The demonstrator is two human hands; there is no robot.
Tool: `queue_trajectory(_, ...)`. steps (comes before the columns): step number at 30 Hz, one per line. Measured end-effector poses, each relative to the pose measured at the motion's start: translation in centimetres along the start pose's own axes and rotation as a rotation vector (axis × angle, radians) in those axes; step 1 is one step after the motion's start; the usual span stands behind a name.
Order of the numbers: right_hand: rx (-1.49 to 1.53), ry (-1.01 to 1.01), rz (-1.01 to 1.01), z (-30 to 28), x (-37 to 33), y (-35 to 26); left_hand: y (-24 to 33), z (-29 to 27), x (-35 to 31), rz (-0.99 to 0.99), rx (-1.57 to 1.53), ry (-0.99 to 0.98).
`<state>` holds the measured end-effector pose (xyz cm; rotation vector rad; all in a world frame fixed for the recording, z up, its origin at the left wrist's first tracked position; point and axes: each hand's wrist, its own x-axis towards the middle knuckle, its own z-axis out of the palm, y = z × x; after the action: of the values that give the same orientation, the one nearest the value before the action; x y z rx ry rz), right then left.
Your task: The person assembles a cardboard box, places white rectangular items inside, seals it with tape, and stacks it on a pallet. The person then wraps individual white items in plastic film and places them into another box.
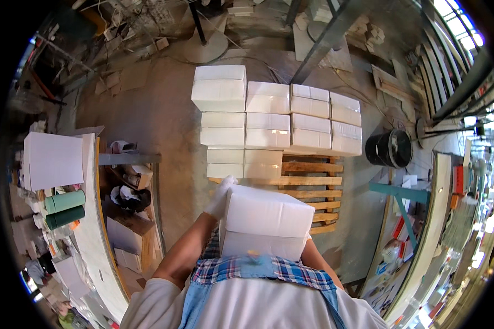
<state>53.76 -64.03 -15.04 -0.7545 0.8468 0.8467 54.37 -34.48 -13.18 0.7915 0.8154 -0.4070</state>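
Close against my body I carry a white cardboard box [269, 216]. My left hand [223, 193], in a white glove, grips its far left edge. The right hand [309, 237] is at the box's right side, almost wholly hidden behind it, with only a bit of white glove showing. Ahead stands a wooden pallet [312, 180] loaded with similar white boxes [268, 130] in rows. The far left box [219, 88] looks taller than its neighbours. Bare slats show at the pallet's near right.
To the left is a workbench [96, 230] with a white box [54, 160] and green rolls [65, 202] on it. A black bucket [389, 148] stands right of the pallet. Another bench [422, 236] with a teal bracket [400, 192] runs along the right. Metal posts rise beyond.
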Motion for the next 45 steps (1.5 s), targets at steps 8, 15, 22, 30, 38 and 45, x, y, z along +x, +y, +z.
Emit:
queue_trajectory(8, -0.127, -0.031, 0.051, 3.4, 6.4, -10.8, 3.3, 3.4, 5.4, 0.129, -0.136, 0.191)
queue_trajectory(15, -0.2, -0.039, 0.105, 3.4, 16.1, -21.3, 2.1, 4.1, 18.1, 0.162, -0.357, 0.181)
queue_trajectory(22, -0.261, -0.102, 0.095, 4.6, 28.3, -31.5, -0.1, 1.3, 40.8, 0.411, -0.12, 0.198)
queue_trajectory(30, -0.254, -0.214, 0.109, 7.6, 40.6, -39.9, 14.4, 7.8, 47.6, 0.266, -0.143, 0.197)
queue_trajectory(38, -0.281, -0.152, -0.129, 7.8, 43.0, -42.8, 19.9, 11.7, 46.9, 0.408, 0.19, 0.372)
queue_trajectory(45, -0.543, -0.047, -0.718, 8.9, 42.3, -41.4, 22.0, 13.1, 48.2, 0.366, 0.255, 0.331)
